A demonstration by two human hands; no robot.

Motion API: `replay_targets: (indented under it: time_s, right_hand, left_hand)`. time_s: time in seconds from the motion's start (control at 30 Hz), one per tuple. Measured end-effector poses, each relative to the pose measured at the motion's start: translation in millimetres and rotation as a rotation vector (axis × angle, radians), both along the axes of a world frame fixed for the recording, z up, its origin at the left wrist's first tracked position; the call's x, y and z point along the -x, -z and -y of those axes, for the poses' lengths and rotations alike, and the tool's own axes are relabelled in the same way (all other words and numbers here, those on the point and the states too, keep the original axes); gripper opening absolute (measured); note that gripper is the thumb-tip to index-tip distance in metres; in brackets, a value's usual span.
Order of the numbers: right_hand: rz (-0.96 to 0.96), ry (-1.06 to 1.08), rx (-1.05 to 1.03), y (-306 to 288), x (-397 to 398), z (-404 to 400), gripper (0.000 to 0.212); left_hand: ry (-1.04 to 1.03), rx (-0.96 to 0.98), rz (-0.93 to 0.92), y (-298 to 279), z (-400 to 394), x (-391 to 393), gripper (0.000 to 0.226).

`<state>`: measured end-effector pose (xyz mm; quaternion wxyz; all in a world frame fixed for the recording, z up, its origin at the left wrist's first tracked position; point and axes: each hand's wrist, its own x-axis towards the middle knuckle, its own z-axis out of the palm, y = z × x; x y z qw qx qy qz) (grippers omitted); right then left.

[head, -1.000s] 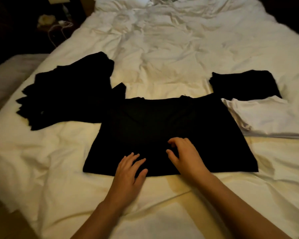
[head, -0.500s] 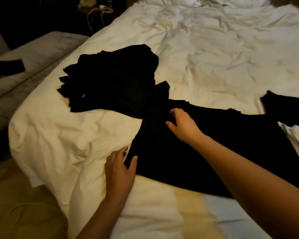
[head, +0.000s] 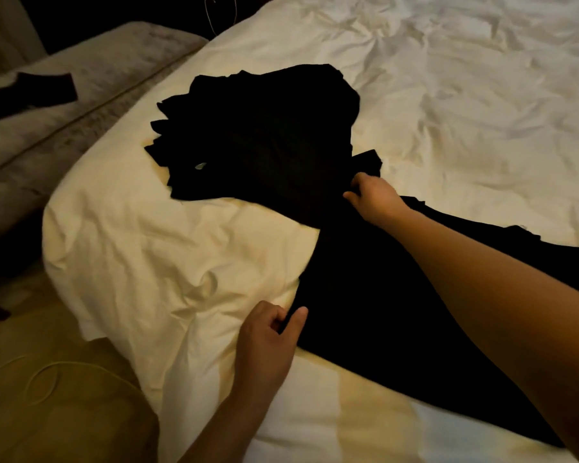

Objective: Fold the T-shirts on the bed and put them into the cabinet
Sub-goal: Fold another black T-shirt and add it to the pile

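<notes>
A black T-shirt (head: 381, 312) lies spread flat on the white bed (head: 181, 262), running from the middle to the right edge of view. My left hand (head: 268, 335) pinches its lower left corner near the bed's front edge. My right hand (head: 373, 195) grips the shirt's upper left part by the sleeve, fingers curled into the cloth. Just beyond lies a heap of black T-shirts (head: 261, 135), overlapping the spread shirt's sleeve.
A grey upholstered bench (head: 91, 88) stands left of the bed with a dark cloth item (head: 27, 95) on it. A thin cable (head: 47, 372) loops on the floor at lower left. Rumpled white bedding fills the far right.
The view swung left, so the folded pile at right left the frame. Both hands moved to the shirt's left side; the left went from flat to pinching the corner, the right reached up to the sleeve.
</notes>
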<state>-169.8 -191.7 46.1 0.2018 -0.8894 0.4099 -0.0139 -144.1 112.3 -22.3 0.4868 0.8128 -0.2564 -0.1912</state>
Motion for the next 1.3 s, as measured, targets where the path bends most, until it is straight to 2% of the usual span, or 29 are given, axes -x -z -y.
replay_targets:
  time_s: [0.13, 0.2, 0.3, 0.43, 0.5, 0.67, 0.83, 0.93, 1.03, 1.1, 1.2, 1.3]
  right_hand:
    - [0.148, 0.113, 0.026, 0, -1, 9, 0.026]
    - [0.091, 0.109, 0.023, 2, 0, 10, 0.027]
    - [-0.063, 0.087, -0.003, 4, 2, 10, 0.04]
    - [-0.147, 0.121, -0.159, -3, 2, 13, 0.051]
    - [-0.103, 0.135, -0.193, -5, 3, 15, 0.049]
    - [0.118, 0.156, -0.035, -13, 3, 16, 0.024]
    - [0.273, 0.165, 0.032, -10, 5, 5, 0.027]
    - [0.34, 0.198, -0.021, -4, 8, -1, 0.028]
    - [0.315, 0.203, -0.12, 8, 15, -15, 0.05]
    - [0.37, 0.195, -0.14, 14, 25, -29, 0.059]
    - [0.38, 0.159, -0.085, 22, 46, -50, 0.059]
    - [0.322, 0.119, -0.024, 34, 80, -73, 0.052]
  left_hand:
    - [-0.009, 0.001, 0.012, 0, -1, 0, 0.055]
    - [0.012, -0.011, 0.093, -2, -1, 0, 0.056]
    - [0.033, -0.063, 0.173, -1, -2, -1, 0.059]
    - [0.013, -0.089, 0.01, 2, 0, -4, 0.031]
    - [0.016, -0.077, -0.041, 0, 1, -5, 0.023]
    - [-0.082, 0.052, -0.085, -6, -1, -1, 0.025]
    - [-0.116, 0.073, -0.072, -8, -2, 1, 0.02]
    - [-0.118, 0.04, -0.027, -4, -2, -1, 0.022]
    - [-0.075, -0.012, 0.066, -1, -1, -1, 0.023]
    - [-0.041, -0.028, 0.246, 0, 0, 3, 0.014]
    - [0.035, -0.087, 0.572, 3, 1, 12, 0.021]
    - [0.165, -0.017, 0.687, 3, 2, 17, 0.023]
